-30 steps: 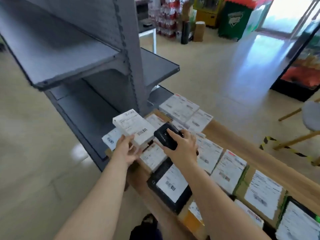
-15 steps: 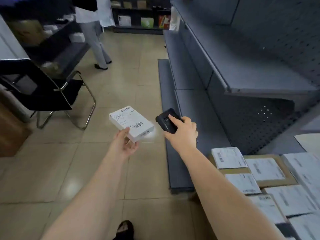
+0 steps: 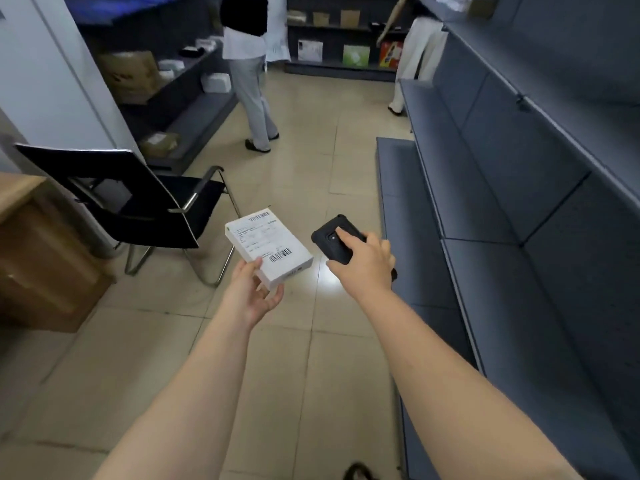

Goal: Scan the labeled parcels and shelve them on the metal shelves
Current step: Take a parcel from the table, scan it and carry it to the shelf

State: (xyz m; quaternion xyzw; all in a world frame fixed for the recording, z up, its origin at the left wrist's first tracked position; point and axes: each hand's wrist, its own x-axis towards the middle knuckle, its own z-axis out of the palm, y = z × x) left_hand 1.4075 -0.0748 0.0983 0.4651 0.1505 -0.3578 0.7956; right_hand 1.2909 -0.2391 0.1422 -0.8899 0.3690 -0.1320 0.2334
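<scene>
My left hand [image 3: 254, 289] holds a flat white parcel [image 3: 268, 249] by its near corner, label and barcodes facing up, above the tiled floor. To its right my right hand [image 3: 367, 263] grips a black handheld scanner [image 3: 334, 242], forefinger on its top. Scanner and parcel are a short gap apart. The grey metal shelves [image 3: 519, 216] run along the right side, with bare boards at floor level and higher up.
A black chair [image 3: 138, 199] stands left of the parcel, beside a wooden cabinet [image 3: 38, 261]. Two people [image 3: 249, 71] stand at the far end of the aisle. More shelves with boxes [image 3: 187, 109] line the left and back walls.
The view has swung away from the table of parcels and into the aisle. Both hands keep their hold on parcel and scanner; the chair and the far people are now nearer centre.
</scene>
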